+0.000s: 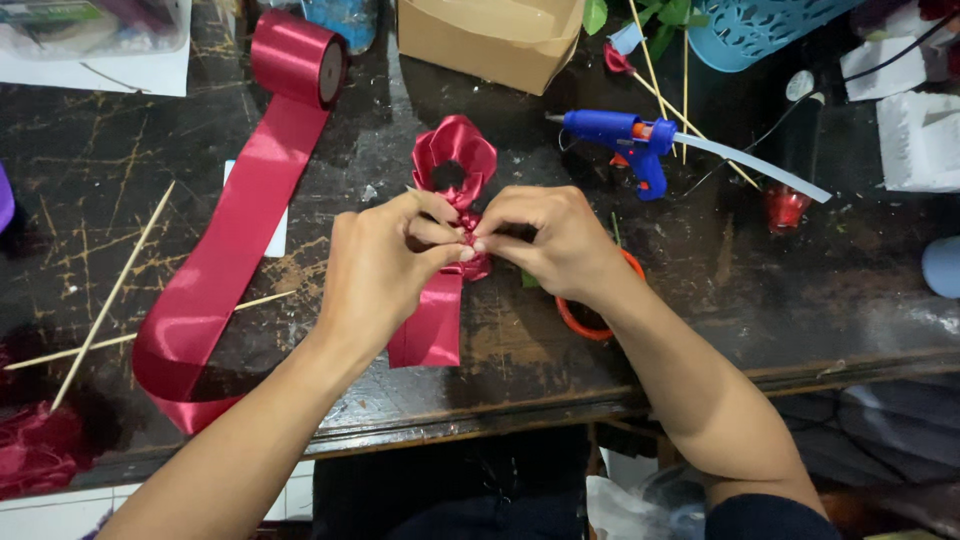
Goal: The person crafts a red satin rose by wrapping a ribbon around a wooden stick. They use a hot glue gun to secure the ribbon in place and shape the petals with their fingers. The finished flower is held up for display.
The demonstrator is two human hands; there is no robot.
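My left hand (385, 262) and my right hand (545, 235) meet over the middle of the dark table (780, 290). Both pinch a folded red satin ribbon piece (455, 165), gathered into a loop like a petal above my fingers. Its loose tail (432, 322) hangs down toward the table's front edge. A ribbon roll (298, 56) stands at the back left, with a long red strip (215, 270) unrolled from it and curling back near my left forearm.
A blue glue gun (625, 140) lies right of my hands with its cord trailing. Thin wooden sticks (110, 295) lie at left. A cardboard box (490, 38), a teal basket (755, 28), white foam blocks (920, 140) and an orange ring (590, 322) are around.
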